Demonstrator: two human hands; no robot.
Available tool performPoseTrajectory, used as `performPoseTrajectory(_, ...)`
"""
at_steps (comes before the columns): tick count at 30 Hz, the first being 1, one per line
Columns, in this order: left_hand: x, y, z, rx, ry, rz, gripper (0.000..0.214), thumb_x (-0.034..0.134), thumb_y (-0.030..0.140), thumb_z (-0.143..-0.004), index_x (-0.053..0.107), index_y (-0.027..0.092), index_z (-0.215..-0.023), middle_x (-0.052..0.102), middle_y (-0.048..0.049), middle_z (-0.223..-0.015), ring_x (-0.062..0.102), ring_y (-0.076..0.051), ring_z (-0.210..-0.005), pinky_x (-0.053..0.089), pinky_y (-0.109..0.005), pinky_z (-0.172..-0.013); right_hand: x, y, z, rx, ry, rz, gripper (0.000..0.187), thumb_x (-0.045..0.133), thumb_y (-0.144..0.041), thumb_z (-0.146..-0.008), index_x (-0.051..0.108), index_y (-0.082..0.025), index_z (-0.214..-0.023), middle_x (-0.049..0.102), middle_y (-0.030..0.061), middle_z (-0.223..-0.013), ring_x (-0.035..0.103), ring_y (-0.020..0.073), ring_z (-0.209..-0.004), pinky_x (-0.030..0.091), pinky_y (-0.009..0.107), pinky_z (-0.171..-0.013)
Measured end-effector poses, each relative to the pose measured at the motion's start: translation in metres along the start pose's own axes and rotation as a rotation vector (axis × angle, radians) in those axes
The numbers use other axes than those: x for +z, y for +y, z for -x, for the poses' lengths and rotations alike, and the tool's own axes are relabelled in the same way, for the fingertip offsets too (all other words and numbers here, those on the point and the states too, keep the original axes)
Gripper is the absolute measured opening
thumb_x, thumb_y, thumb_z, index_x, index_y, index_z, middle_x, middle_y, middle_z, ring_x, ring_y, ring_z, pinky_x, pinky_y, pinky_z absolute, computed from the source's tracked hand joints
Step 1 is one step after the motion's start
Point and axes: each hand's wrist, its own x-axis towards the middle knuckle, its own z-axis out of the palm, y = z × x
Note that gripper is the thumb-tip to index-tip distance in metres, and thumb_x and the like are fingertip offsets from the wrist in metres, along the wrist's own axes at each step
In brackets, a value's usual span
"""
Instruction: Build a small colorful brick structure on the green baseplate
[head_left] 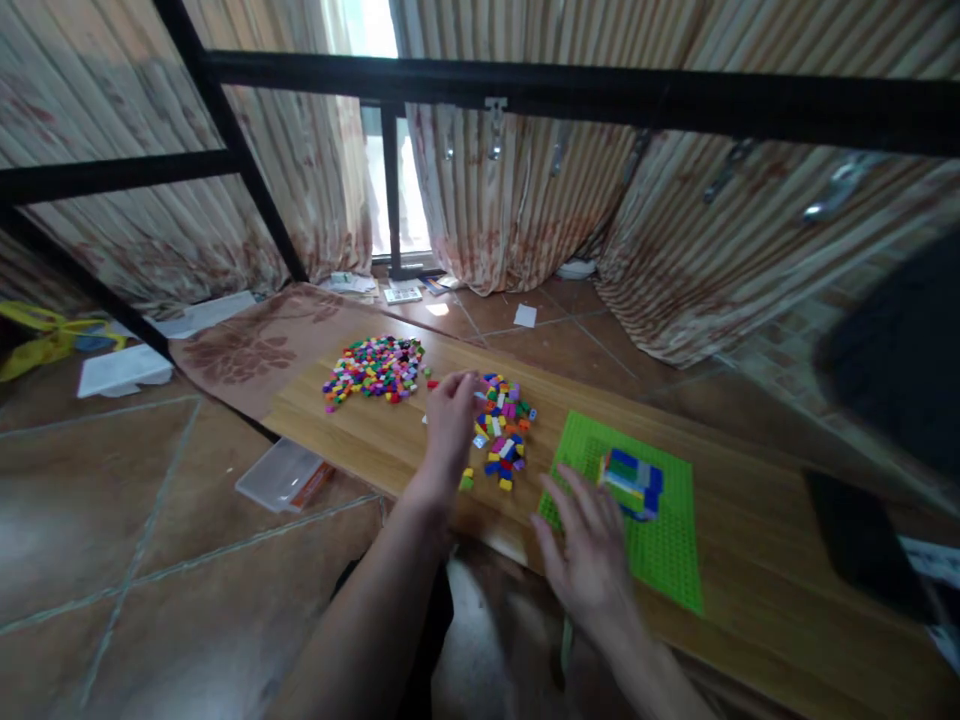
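My left hand point(451, 415) is closed in a pinch at the left edge of a small pile of toy building bricks point(506, 420); whatever its fingertips may hold is too small to make out. Over the left edge of a green baseplate point(667, 545) hovers my right hand point(589, 535), fingers spread and nothing in them. A block of built-up bricks point(634, 485), mostly blue with some white, yellow and green, stands on the baseplate just beyond those fingers.
A larger heap of mixed bricks point(375, 368) lies at the far left of the wooden table point(742, 520). A clear plastic box point(281, 475) sits on the floor. Near the table's right end is a dark flat object point(859, 535). Black metal bars point(540, 90) cross in front of curtains.
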Motion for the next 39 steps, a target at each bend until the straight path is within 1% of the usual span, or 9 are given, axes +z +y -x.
performPoseTrajectory(1,-0.005,0.002,-0.004,-0.092,0.03,0.101,0.012,0.061,0.023,-0.077,0.067,0.013,-0.08,0.065,-0.0005,-0.073,0.051,-0.005,-0.053,0.04,-0.017,-0.053,0.003,-0.012,0.002,-0.051,-0.035,-0.052,0.038,0.047,-0.028,-0.092,0.053,-0.021,-0.129,0.054,0.0134,-0.135,0.048,0.0291,-0.126,0.033,0.056,-0.107)
performPoseTrajectory(3,-0.012,0.005,-0.007,-0.211,0.018,0.247,0.012,0.065,0.021,-0.073,0.067,0.012,-0.081,0.063,0.0005,-0.069,0.051,-0.004,-0.05,0.038,-0.015,-0.05,0.009,-0.033,0.004,-0.156,-0.112,-0.153,0.034,0.05,-0.022,-0.09,0.057,-0.021,-0.124,0.057,0.0114,-0.133,0.05,0.027,-0.124,0.033,0.054,-0.109)
performPoseTrajectory(6,-0.02,0.01,-0.007,-0.249,0.033,0.349,0.012,0.067,0.016,-0.07,0.067,0.011,-0.081,0.061,0.0012,-0.065,0.052,-0.003,-0.05,0.039,-0.013,-0.049,0.015,-0.046,0.002,-0.165,-0.144,-0.258,0.028,0.051,-0.017,-0.089,0.062,-0.022,-0.114,0.064,0.009,-0.122,0.056,0.0245,-0.114,0.036,0.052,-0.106)
performPoseTrajectory(8,-0.025,0.014,-0.008,-0.221,0.082,0.392,0.012,0.066,0.013,-0.07,0.067,0.011,-0.082,0.06,0.0021,-0.064,0.052,-0.003,-0.05,0.04,-0.012,-0.049,0.017,-0.044,-0.002,-0.124,-0.138,-0.284,0.026,0.051,-0.018,-0.089,0.063,-0.023,-0.111,0.066,0.0077,-0.116,0.059,0.0241,-0.107,0.041,0.051,-0.101)
performPoseTrajectory(12,-0.035,0.02,-0.012,-0.218,0.142,0.45,0.013,0.062,0.01,-0.071,0.065,0.012,-0.084,0.057,0.0044,-0.06,0.05,-0.002,-0.046,0.039,-0.012,-0.047,0.019,-0.026,-0.014,-0.023,-0.108,-0.264,0.025,0.05,-0.02,-0.09,0.064,-0.024,-0.109,0.067,0.0075,-0.112,0.06,0.0246,-0.102,0.046,0.047,-0.092)
performPoseTrajectory(20,-0.043,0.025,-0.011,-0.259,0.153,0.493,0.015,0.06,0.008,-0.073,0.065,0.011,-0.087,0.058,0.0038,-0.062,0.05,-0.002,-0.046,0.04,-0.013,-0.047,0.023,0.004,-0.036,0.128,-0.041,-0.197,0.031,0.046,-0.026,-0.09,0.064,-0.022,-0.115,0.064,0.0103,-0.116,0.057,0.0267,-0.11,0.046,0.048,-0.094)
performPoseTrajectory(28,-0.044,0.028,-0.013,-0.292,0.151,0.49,0.016,0.06,0.008,-0.074,0.065,0.011,-0.089,0.059,0.0032,-0.063,0.051,-0.002,-0.047,0.041,-0.012,-0.048,0.032,0.013,-0.057,0.161,-0.049,-0.163,0.035,0.047,-0.03,-0.09,0.061,-0.018,-0.12,0.061,0.0139,-0.12,0.054,0.0284,-0.114,0.046,0.049,-0.095)
performPoseTrajectory(34,-0.05,0.029,-0.018,-0.299,0.146,0.508,0.015,0.062,0.009,-0.073,0.064,0.012,-0.088,0.058,0.0037,-0.064,0.052,-0.002,-0.048,0.041,-0.013,-0.049,0.044,0.013,-0.057,0.109,-0.076,-0.143,0.033,0.048,-0.03,-0.09,0.061,-0.021,-0.119,0.063,0.0111,-0.119,0.056,0.0285,-0.11,0.045,0.049,-0.093)
performPoseTrajectory(39,-0.053,0.032,-0.018,-0.32,0.162,0.515,0.013,0.06,0.009,-0.074,0.064,0.012,-0.086,0.058,0.0042,-0.063,0.051,-0.001,-0.047,0.04,-0.013,-0.049,0.045,0.01,-0.058,0.069,-0.122,-0.166,0.03,0.049,-0.03,-0.09,0.062,-0.021,-0.115,0.067,0.0089,-0.113,0.059,0.0268,-0.104,0.045,0.046,-0.091)
